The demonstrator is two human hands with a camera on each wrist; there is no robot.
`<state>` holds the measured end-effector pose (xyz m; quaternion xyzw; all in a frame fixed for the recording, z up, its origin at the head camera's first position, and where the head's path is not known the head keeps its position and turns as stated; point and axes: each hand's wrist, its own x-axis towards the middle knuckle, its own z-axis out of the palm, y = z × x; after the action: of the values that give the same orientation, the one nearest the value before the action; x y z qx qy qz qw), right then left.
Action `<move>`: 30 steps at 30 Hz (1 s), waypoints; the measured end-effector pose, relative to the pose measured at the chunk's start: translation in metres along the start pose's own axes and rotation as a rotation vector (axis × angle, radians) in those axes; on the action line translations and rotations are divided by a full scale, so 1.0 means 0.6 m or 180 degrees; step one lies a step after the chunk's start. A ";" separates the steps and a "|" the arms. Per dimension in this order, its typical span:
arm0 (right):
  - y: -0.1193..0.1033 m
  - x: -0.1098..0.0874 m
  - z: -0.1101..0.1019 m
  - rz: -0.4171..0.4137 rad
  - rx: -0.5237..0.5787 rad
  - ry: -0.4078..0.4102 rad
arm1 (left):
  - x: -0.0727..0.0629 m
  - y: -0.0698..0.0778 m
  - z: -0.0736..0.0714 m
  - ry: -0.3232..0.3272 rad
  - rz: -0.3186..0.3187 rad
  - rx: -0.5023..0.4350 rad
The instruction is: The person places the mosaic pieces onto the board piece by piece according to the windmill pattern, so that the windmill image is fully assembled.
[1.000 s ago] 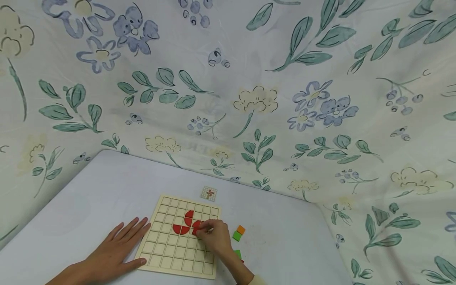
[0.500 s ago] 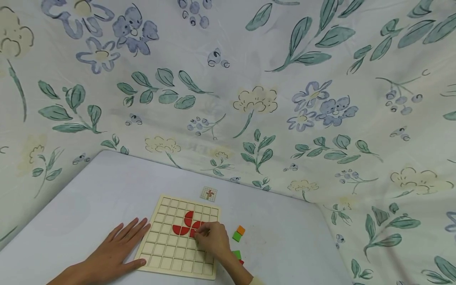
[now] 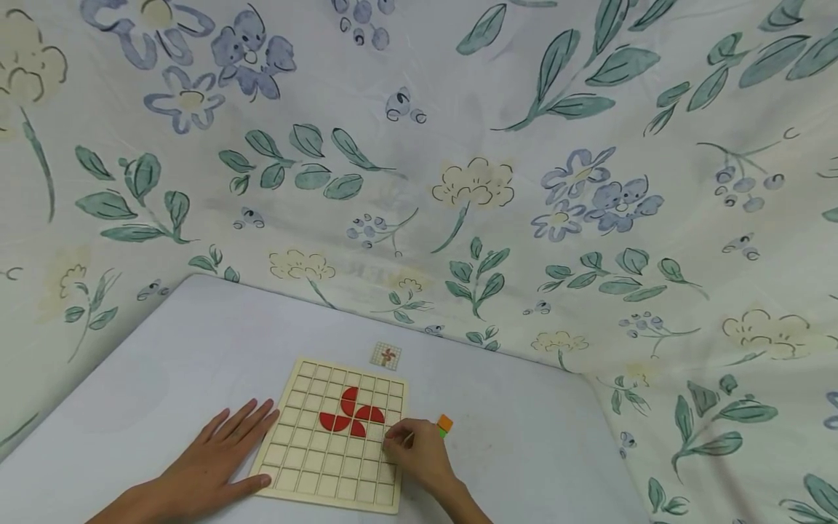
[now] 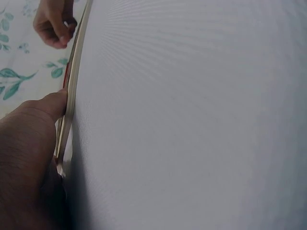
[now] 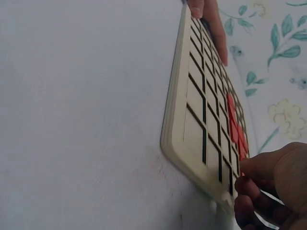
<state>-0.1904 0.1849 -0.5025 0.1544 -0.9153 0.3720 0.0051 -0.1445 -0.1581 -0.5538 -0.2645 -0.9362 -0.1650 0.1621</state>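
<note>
- The wooden grid board (image 3: 334, 437) lies flat on the white table (image 3: 164, 364), near its front edge.
- Four red quarter-round pieces (image 3: 351, 416) sit in adjoining cells near the board's middle and form a pinwheel shape.
- The left hand (image 3: 212, 458) lies flat on the table, fingers straight and spread. Its fingertips touch the board's left edge and its thumb touches the front left corner. It holds nothing.
- In the left wrist view the board shows edge-on only; its cells are hidden.
- The right hand (image 3: 419, 455) rests at the board's right edge with its fingers curled inward. Whether anything sits between the fingertips cannot be told; they are too small in the head view and cut off in the right wrist view.
- An orange block (image 3: 445, 423) lies on the table just beyond the right hand. A green block (image 3: 443, 433) beside it is mostly hidden by the hand.
- A small pattern card (image 3: 385, 355) lies just behind the board; its print is too small to read.
- A floral cloth (image 3: 458, 182) hangs behind the table.
</note>
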 end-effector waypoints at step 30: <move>0.054 -0.097 -0.089 0.0901 -0.0627 0.0027 | 0.000 0.002 -0.005 -0.0058 0.0001 -0.0020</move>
<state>-0.1499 0.2596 -0.4928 0.0212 -0.9599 0.2782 -0.0284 -0.1435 -0.1584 -0.5506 -0.2666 -0.9371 -0.1655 0.1528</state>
